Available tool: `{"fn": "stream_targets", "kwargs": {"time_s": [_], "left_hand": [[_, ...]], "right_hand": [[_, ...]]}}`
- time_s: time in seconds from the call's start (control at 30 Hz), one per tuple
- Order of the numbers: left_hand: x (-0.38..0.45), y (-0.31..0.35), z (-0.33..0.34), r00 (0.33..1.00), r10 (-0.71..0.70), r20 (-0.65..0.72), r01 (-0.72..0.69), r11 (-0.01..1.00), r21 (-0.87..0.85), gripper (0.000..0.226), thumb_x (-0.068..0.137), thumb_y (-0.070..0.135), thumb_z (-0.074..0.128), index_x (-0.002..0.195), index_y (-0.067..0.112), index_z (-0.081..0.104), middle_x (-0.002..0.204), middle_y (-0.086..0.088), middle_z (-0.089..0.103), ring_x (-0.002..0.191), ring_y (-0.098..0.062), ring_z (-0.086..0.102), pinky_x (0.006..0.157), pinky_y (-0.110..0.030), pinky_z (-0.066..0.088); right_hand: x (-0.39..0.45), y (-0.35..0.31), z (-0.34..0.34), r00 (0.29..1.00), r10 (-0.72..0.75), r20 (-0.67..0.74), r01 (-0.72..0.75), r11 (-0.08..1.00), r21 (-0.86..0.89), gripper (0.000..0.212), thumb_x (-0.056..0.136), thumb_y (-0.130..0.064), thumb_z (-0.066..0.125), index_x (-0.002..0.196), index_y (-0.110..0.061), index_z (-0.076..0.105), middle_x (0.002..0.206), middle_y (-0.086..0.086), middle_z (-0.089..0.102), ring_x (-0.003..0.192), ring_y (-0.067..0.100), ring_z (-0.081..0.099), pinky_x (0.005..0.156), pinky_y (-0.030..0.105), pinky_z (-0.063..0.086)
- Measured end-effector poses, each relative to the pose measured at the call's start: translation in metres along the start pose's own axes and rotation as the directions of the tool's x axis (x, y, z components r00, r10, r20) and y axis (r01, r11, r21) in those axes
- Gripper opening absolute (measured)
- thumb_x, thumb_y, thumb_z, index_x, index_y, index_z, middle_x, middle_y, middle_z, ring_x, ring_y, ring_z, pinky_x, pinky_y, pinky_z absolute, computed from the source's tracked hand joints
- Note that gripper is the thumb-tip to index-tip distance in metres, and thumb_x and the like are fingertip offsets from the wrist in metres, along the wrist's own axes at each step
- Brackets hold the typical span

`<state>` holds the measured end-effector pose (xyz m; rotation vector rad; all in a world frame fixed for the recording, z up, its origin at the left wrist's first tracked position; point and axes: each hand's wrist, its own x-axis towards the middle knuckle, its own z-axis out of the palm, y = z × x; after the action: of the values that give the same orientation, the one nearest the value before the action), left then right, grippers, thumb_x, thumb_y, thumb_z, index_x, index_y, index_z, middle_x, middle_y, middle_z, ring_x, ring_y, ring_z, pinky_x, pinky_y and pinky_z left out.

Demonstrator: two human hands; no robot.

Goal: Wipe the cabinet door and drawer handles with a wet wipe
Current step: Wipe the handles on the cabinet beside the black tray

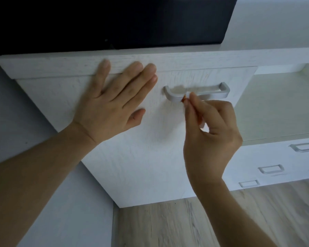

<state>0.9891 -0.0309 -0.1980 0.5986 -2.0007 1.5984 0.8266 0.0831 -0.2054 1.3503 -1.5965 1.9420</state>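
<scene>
Head view: right hand (210,132), fingers pinched on a small white wet wipe (187,95), presses it against the silver handle (197,92) of the white cabinet door (141,157). Left hand (114,102) lies flat and unclenched on the door, just beside the handle.

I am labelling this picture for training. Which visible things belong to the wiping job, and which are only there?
Part of the job:
- right hand, pinching a small wipe
- silver door handle
- left hand, flat on the cabinet door
- three drawer handles, lower right

Only there:
- black object on top
- wooden floor
</scene>
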Motion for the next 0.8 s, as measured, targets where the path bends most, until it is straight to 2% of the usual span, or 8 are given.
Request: {"fn": "stream_targets", "kwargs": {"time_s": [0.07,0.2,0.33,0.47,0.6,0.67,0.73,0.8], "left_hand": [[-0.001,0.003,0.003,1.0,-0.008,0.007,0.008,0.999,0.036,0.072,0.095,0.048,0.035,0.149,0.003,0.017,0.157,-0.013,-0.004,0.145,-0.025,-0.002,0.114,-0.053,-0.001],[0.0,0.005,0.004,1.0,-0.028,0.013,0.028,0.999,0.029,0.072,0.096,0.047,0.033,0.149,0.002,0.014,0.157,-0.014,-0.008,0.144,-0.025,-0.006,0.114,-0.053,-0.001],[0.001,0.008,0.002,0.999,-0.036,0.04,0.035,0.999,0.008,0.072,0.097,0.046,0.029,0.15,0.002,0.009,0.156,-0.013,-0.013,0.144,-0.025,-0.01,0.113,-0.052,-0.006],[0.0,0.009,0.003,0.998,-0.046,0.04,0.046,0.999,0.001,0.071,0.097,0.045,0.028,0.15,0.002,0.008,0.155,-0.013,-0.014,0.143,-0.025,-0.011,0.113,-0.053,-0.007],[-0.001,0.01,0.002,0.998,-0.054,0.032,0.054,0.998,-0.014,0.071,0.096,0.044,0.029,0.15,0.002,0.008,0.155,-0.013,-0.014,0.143,-0.026,-0.011,0.113,-0.053,-0.005],[-0.001,0.011,0.002,0.998,-0.055,0.027,0.056,0.998,-0.01,0.071,0.096,0.044,0.03,0.15,0.002,0.009,0.155,-0.013,-0.013,0.143,-0.026,-0.011,0.113,-0.053,-0.005],[-0.001,0.011,0.003,0.998,-0.059,0.019,0.06,0.998,-0.01,0.072,0.096,0.044,0.03,0.15,0.002,0.01,0.155,-0.013,-0.012,0.144,-0.025,-0.009,0.113,-0.053,-0.005],[-0.001,0.011,0.004,0.998,-0.061,0.013,0.061,0.998,-0.008,0.072,0.096,0.044,0.031,0.15,0.002,0.01,0.156,-0.013,-0.01,0.144,-0.025,-0.007,0.113,-0.053,-0.005]], "right_hand": [[-0.002,-0.001,0.001,0.998,-0.059,0.032,0.059,0.998,-0.006,0.012,0.081,-0.007,0.071,0.092,-0.003,0.073,0.077,0.0,0.059,0.066,0.003,0.049,0.062,0.002,0.04],[-0.004,-0.006,0.007,0.999,0.001,-0.032,0.001,0.999,0.047,0.007,0.081,-0.004,0.071,0.087,-0.004,0.073,0.075,-0.001,0.058,0.065,0.006,0.052,0.06,0.005,0.041],[-0.008,-0.006,0.011,0.999,-0.043,-0.011,0.043,0.998,0.053,0.008,0.081,-0.004,0.072,0.088,-0.005,0.074,0.073,0.002,0.06,0.064,0.006,0.051,0.058,0.007,0.04],[-0.013,-0.007,0.014,0.99,0.095,-0.102,-0.084,0.991,0.108,0.012,0.081,-0.005,0.071,0.093,-0.007,0.073,0.077,-0.001,0.058,0.065,0.002,0.05,0.063,0.005,0.04],[-0.009,-0.01,0.007,0.948,0.29,-0.134,-0.257,0.942,0.217,0.01,0.084,-0.01,0.069,0.093,-0.014,0.071,0.075,-0.003,0.059,0.067,-0.003,0.051,0.067,0.012,0.044],[-0.008,-0.015,0.0,0.94,0.332,-0.075,-0.306,0.921,0.242,0.012,0.084,-0.013,0.069,0.09,-0.023,0.068,0.076,-0.007,0.062,0.068,0.002,0.055,0.067,0.018,0.047],[-0.01,-0.023,-0.003,0.928,0.366,0.073,-0.372,0.893,0.253,0.013,0.083,-0.014,0.071,0.087,-0.026,0.069,0.079,-0.005,0.067,0.072,0.009,0.063,0.067,0.026,0.053],[-0.011,-0.03,-0.002,0.885,0.418,0.208,-0.46,0.854,0.242,0.011,0.081,-0.015,0.072,0.086,-0.024,0.071,0.08,-0.006,0.07,0.077,0.011,0.067,0.07,0.032,0.057]]}}
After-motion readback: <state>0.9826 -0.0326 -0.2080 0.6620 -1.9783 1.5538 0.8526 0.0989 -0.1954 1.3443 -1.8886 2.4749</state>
